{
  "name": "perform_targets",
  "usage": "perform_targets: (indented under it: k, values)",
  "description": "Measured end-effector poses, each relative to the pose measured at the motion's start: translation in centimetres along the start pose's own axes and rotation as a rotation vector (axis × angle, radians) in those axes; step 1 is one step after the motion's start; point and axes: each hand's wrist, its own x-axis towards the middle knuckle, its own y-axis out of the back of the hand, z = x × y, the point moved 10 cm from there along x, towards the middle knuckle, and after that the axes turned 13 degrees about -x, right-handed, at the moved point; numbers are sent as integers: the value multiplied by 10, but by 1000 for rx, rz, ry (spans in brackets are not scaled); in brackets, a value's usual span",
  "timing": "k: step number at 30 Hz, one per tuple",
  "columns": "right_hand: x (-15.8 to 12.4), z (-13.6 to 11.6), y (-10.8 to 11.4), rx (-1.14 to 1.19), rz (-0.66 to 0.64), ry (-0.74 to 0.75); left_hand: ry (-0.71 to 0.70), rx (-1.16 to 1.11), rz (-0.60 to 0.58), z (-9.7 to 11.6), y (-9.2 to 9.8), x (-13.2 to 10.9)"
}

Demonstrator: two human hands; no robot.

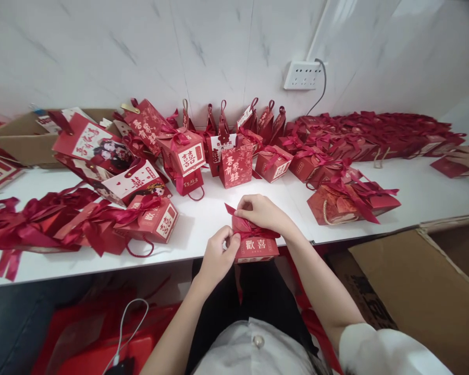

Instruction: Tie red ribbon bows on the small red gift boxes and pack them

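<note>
At the table's front edge, right before me, lies a red gift box (pixel 256 250) with white characters on its side. A dark red ribbon (pixel 269 233) crosses its top. My left hand (pixel 221 253) is closed at the box's left side, thumb and fingertips pinched by the ribbon. Above the box my right hand (pixel 262 213) bends over, its fingers pinching the ribbon, one end of which sticks out to the upper left. The knot itself is partly hidden behind my right hand.
Ribboned red boxes (pixel 273 162) and upright bags (pixel 236 165) stand along the white table (pixel 211 224). A dense pile of boxes (pixel 375 133) fills the back right. Another person's hand (pixel 467 158) is at the far right. Cardboard (pixel 418 281) lies below, and a socket (pixel 303 75) is on the wall.
</note>
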Motion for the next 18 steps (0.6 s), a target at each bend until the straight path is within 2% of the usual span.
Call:
perform_targets:
  k: [4,7,10,12,13,15,18]
  values:
    - [4,23,3,68,4,-93,-32,36,75,-1,6,-2]
    - [2,48,3,218,13,-178,-193,71,129,13,12,-4]
    - [-12,82,11,344,158,-280,-367,192,39,33,3,-6]
    - [-28,106,9,439,235,-373,-414,277,-46,40,-6,-6]
    - [-35,114,2,510,223,-415,-427,304,-74,42,-9,-6]
    - [-45,119,-17,665,116,-449,-445,340,-109,46,-13,-5]
    - [-47,104,-33,774,-24,-380,-459,373,-137,47,-17,-5]
